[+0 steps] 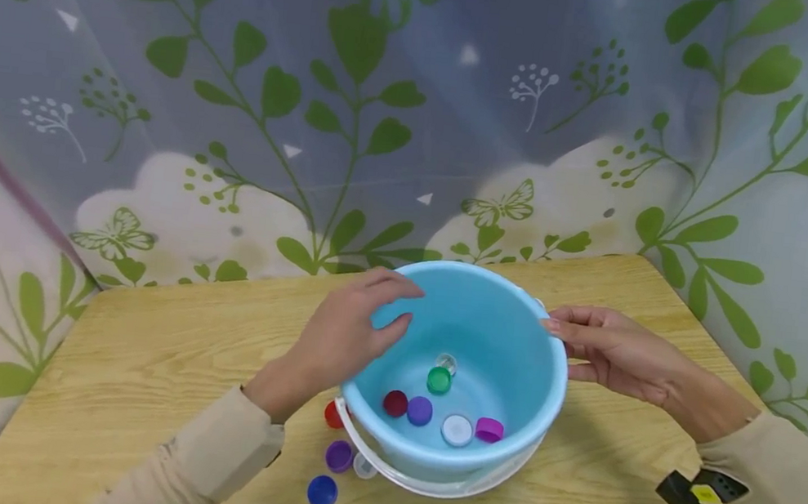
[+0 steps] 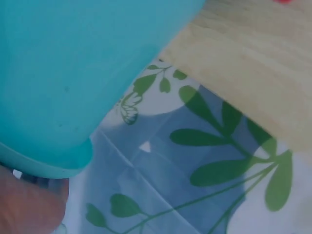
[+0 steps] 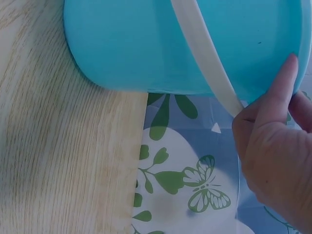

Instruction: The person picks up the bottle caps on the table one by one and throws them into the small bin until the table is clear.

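Note:
A light blue bucket (image 1: 472, 308) stands on the table with its white handle (image 1: 424, 484) lowered toward the near side. Inside on its floor lie several bottle caps, among them a green cap (image 1: 439, 380), a dark red cap (image 1: 395, 403), a white cap (image 1: 457, 430) and a magenta cap (image 1: 489, 430). My right hand (image 1: 615, 352) pinches the bucket's right rim, thumb on top and fingers along the outer wall, as the right wrist view also shows. Over the left rim reaches my left hand (image 1: 348, 324), fingers and thumb apart with nothing between them.
Left of the bucket, on the wooden table (image 1: 160, 391), lie a red cap (image 1: 334, 415), a purple cap (image 1: 339, 456), a white cap (image 1: 364, 467) and a blue cap (image 1: 323, 492). A leaf-patterned curtain (image 1: 388, 119) hangs behind the table's back edge.

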